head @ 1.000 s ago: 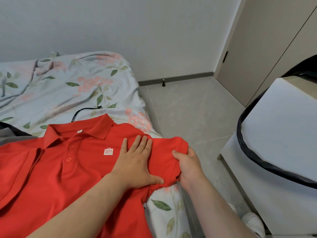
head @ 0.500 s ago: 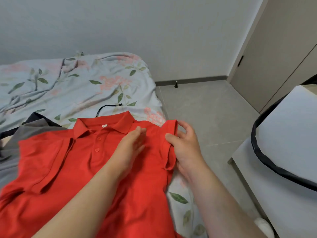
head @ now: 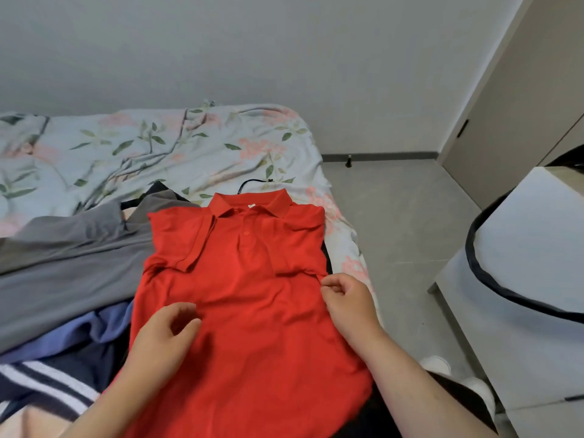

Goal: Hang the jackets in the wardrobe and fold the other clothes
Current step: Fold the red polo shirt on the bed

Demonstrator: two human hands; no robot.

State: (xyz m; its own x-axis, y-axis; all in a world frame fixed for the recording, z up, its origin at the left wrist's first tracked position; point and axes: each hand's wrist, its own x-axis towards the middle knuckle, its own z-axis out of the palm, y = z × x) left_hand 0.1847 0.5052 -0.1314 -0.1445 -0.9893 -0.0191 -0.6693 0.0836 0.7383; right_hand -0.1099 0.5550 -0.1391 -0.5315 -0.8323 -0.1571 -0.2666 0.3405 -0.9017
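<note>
One red polo [head: 249,295] lies front-up on the bed [head: 158,143], collar at the far end twd the wall and hem at the near end, so its long axis runs straight away from the person. Both sleeves, 2 of 2, are folded in over the chest. Left hand [head: 164,339] is over the lower-left body of the shirt, fingers loosely curled w/ nothing in them, so it reads as released. Right hand [head: 346,300] is at the shirt's right edge, just below the folded sleeve. Its fingers are curled right by the cloth, but can't tell if it's pinching the edge or only touching. Next is prob. the lengthwise fold, hem up to collar. The hem lies nearer the person than either hand, so both must reach back, and the left is closer to it. Other clothes at left, 3 counted: grey garment [head: 63,263], blue garment [head: 79,330], navy striped garment [head: 47,380], all unfolded. One wardrobe door [head: 505,121] at far right.
</note>
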